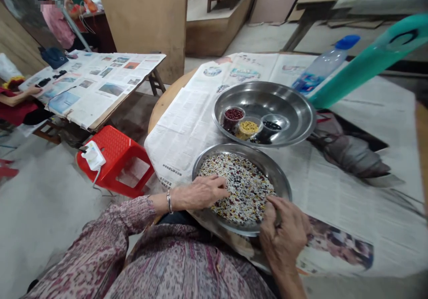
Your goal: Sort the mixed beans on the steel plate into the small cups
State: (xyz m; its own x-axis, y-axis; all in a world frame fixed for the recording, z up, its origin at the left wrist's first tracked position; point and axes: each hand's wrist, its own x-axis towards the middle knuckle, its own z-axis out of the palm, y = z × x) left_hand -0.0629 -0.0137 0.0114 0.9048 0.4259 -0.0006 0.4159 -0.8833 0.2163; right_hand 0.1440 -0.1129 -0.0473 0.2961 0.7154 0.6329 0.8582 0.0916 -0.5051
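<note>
Left hand point(200, 193) is resting loosely curled, fingertips in the mixed beans point(244, 187) of one steel pan point(284, 187). Right hand point(284, 232) is curling at the rim, possibly pinching beans; grasp unclear. Second steel basin point(294, 107) is holding three cups point(247, 127).

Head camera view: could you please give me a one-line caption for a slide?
Both hands, left hand and right hand, pick through a metal pan of mixed beans beside a bowl holding three small cups.

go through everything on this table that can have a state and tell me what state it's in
Near pan: covered with mixed beans.
Far pan: holds three cups.
Red-bean cup: nearly full.
Yellow-bean cup: nearly full.
Black-bean cup: partly filled.
Water bottle: capped, lying tilted.
Left hand: fingers in the beans.
Right hand: curled at the pan's rim.
</note>
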